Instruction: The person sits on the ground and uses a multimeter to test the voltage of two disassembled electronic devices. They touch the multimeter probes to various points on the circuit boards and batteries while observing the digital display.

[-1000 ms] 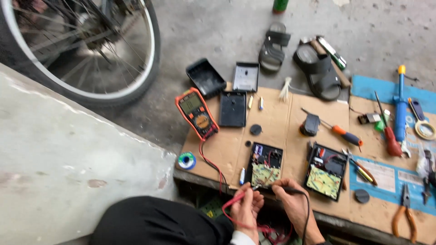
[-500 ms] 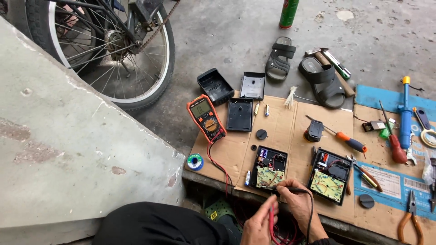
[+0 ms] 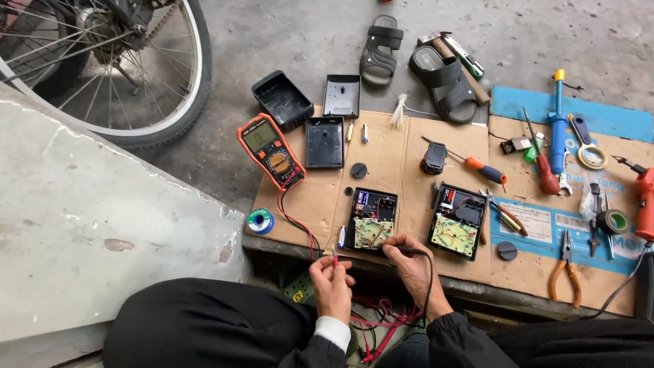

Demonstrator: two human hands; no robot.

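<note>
Left hand [image 3: 332, 285] pinching the thin red test probe [image 3: 334, 258], tip upright just left of the open black plastic case with a green circuit board [image 3: 371, 219]. Right hand [image 3: 411, 259] closed around the black test probe [image 3: 390, 248], tip touching the board's near edge. Orange handheld multimeter [image 3: 270, 150] farther left on the flat brown cardboard sheet [image 3: 388, 153], red lead trailing back to the hands. Second open black case [image 3: 458, 221] just right. White rectangular label [image 3: 536, 222] on blue printed cardboard, right. Small blue solder spool [image 3: 260, 221] near left.
</note>
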